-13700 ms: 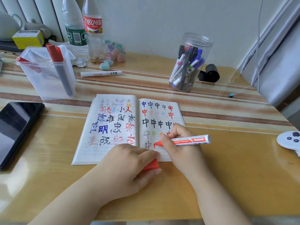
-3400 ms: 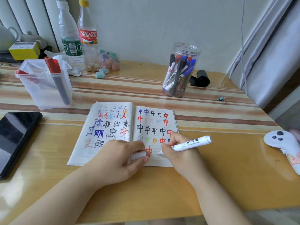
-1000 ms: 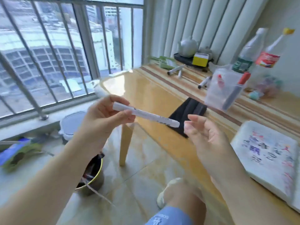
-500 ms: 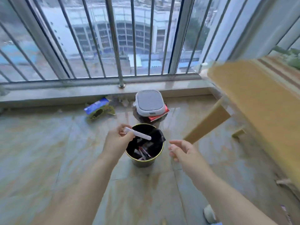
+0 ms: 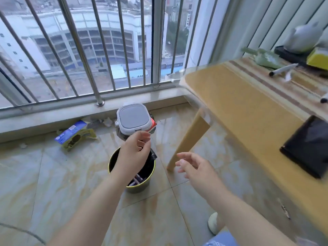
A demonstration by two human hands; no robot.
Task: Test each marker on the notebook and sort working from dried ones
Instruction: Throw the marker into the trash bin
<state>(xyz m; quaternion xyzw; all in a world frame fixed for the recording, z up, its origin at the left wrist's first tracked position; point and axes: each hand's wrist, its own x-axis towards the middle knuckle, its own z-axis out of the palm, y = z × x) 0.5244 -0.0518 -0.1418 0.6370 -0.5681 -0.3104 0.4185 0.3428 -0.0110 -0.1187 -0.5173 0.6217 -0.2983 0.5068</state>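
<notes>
My left hand [image 5: 135, 153] hovers over a small round bin [image 5: 142, 186] on the floor, fingers loosely spread and holding nothing. Several discarded markers [image 5: 136, 180] lie inside the bin. My right hand [image 5: 194, 167] floats to the right of the bin, fingers relaxed and empty. The notebook and the marker jar are out of view. One marker [image 5: 282, 69] lies on the far part of the table [image 5: 239, 107].
A grey-lidded white container [image 5: 134, 118] stands just behind the bin. Torn packaging [image 5: 75, 134] lies by the window sill with its metal bars [image 5: 83, 50]. A table leg [image 5: 188, 141] stands right of the bin. A black tablet [image 5: 308, 146] rests on the table.
The white marker that my left hand held over the bin half a second ago has left the hand; the fingers have spread. The camera has turned a little back toward the table.
</notes>
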